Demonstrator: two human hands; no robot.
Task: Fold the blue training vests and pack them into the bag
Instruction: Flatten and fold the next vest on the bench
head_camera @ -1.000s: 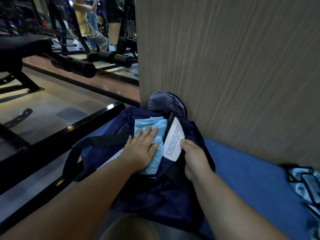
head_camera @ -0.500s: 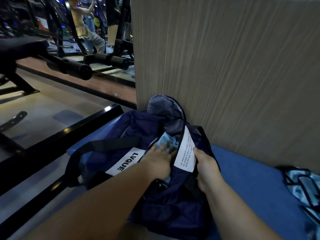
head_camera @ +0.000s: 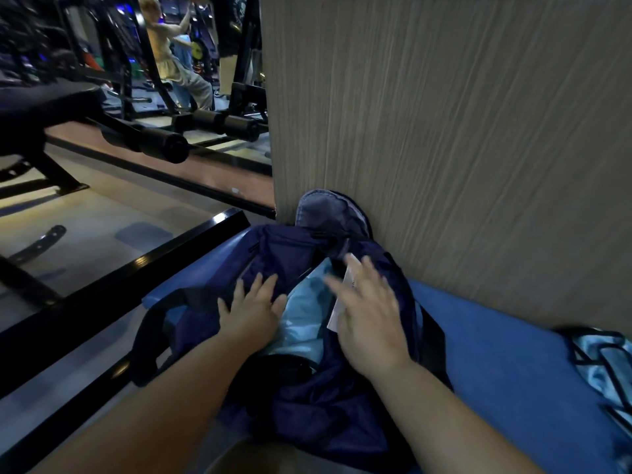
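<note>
on the blue padded bench, pushed up against a wood-grain panel, a navy duffel bag lies with its top gaping open. inside the opening sits a folded light-blue training vest, most of it below the rim, with dark fabric flaps on either side. a white printed label shows at the right lip of the opening, and a black carry strap loops off the bag's left side. the left hand lies flat on the left flap, fingers straight and spread, gripping nothing. the right hand is motion-blurred over the label and the right flap, fingers extended and apart – released too, though whether it touches the fabric cannot be told. more light-blue vest fabric with dark trim lies on the bench at the far right, well apart from the bag. compared with half a second ago, the left hand has come out of the opening, where it was pressing the vest down, and shifted onto the flap – and the right hand has let go of the bag edge it was pinching beside the label. the vest now shows uncovered between the two hands.
</note>
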